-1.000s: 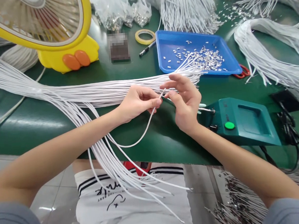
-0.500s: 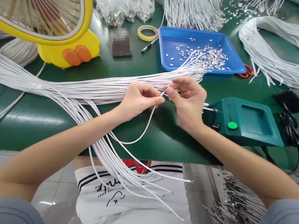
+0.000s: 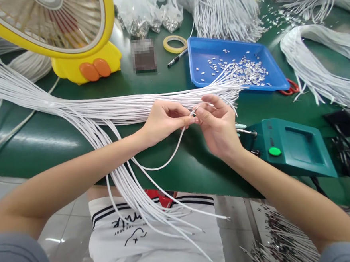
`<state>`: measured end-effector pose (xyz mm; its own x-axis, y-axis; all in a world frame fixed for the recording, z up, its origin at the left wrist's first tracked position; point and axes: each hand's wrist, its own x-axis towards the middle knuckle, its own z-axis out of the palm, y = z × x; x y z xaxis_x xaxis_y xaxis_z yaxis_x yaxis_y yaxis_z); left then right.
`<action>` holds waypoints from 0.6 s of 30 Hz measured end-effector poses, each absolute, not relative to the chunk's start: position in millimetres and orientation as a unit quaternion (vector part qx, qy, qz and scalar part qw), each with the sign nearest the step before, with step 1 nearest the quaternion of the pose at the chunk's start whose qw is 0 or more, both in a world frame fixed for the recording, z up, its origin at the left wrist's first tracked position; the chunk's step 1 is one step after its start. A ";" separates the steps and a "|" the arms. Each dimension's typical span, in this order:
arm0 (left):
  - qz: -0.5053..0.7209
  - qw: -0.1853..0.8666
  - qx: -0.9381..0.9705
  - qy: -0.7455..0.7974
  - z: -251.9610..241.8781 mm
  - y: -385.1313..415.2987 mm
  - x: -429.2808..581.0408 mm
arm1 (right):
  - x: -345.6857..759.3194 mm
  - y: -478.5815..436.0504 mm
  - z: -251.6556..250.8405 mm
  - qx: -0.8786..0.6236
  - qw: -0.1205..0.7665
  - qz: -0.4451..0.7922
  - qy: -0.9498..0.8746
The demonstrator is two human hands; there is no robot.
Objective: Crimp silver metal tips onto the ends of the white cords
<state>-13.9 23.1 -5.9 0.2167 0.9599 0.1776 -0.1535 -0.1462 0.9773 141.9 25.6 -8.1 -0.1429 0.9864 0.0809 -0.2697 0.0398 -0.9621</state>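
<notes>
My left hand point(image 3: 166, 121) pinches a thin white wire point(image 3: 175, 150) between thumb and fingers. Close against it, the fingertips of my right hand point(image 3: 218, 126) are closed on the same wire near its end; the tip itself is hidden by the fingers. From the left hand the wire hangs in a loose curve back to the left. Behind both hands a thick bundle of white wires point(image 3: 116, 107) lies across the table, its ends over the rim of a blue tray point(image 3: 193, 66). The tray has many small metal terminals point(image 3: 250, 70).
A green machine point(image 3: 302, 146) with a green button stands right of my right hand. Yellow tape point(image 3: 175, 44), a pen point(image 3: 177, 58) and red-handled scissors point(image 3: 292, 87) lie around the tray. A yellow fan point(image 3: 86, 65) stands at left. Loose wires point(image 3: 156, 200) hang over the table edge.
My right hand has come closer to the left, and their fingertips now meet at the wire. The bare wire tip seen earlier is covered. The whole view has shifted slightly.
</notes>
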 end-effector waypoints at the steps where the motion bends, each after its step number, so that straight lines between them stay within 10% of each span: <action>1: 0.510 0.551 0.557 0.357 -6.0 23.2 -14.3 | 141.7 24.8 -7.3 -0.374 0.540 0.566 -0.497; 18: 0.472 0.627 0.535 0.312 -7.6 23.8 -18.3 | 146.4 25.8 -9.4 -0.307 0.545 0.514 -0.588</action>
<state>-18.3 23.8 -7.6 0.3597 0.9262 0.1129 -0.2578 -0.0177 0.9660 146.4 25.8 -9.4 -0.2179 0.9201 0.3255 -0.1994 0.2845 -0.9377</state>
